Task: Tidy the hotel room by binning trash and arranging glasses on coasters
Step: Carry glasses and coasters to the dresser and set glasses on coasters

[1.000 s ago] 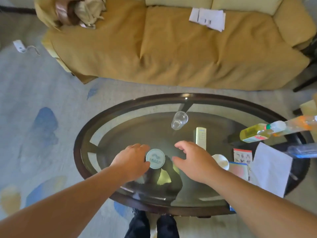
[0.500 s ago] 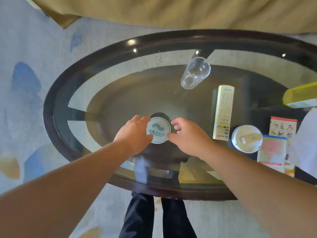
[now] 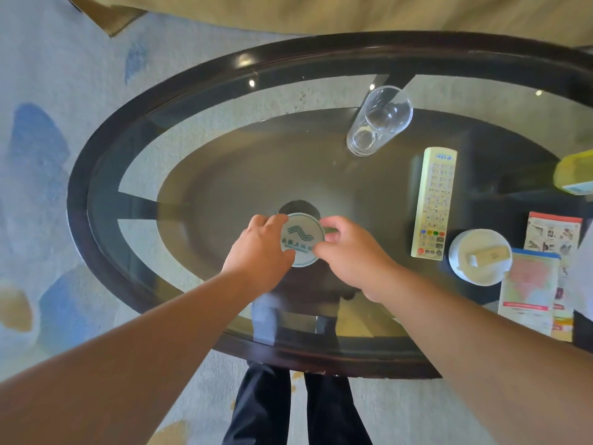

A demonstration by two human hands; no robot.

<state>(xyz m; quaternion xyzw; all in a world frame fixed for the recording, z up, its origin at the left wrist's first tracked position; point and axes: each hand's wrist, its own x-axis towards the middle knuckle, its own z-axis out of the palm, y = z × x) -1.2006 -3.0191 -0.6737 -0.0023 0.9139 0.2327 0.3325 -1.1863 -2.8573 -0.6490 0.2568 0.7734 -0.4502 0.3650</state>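
Mid-frame, we pinch the coaster (image 3: 301, 240) between left hand (image 3: 261, 252) and right hand (image 3: 351, 256); best press it flat on the glass table (image 3: 224, 175) before fetching the glass (image 3: 378, 122) at upper right.

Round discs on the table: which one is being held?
The disc with the green wave logo, gripped at its edges by left hand and right hand. The plain white disc beside the remote sits untouched.
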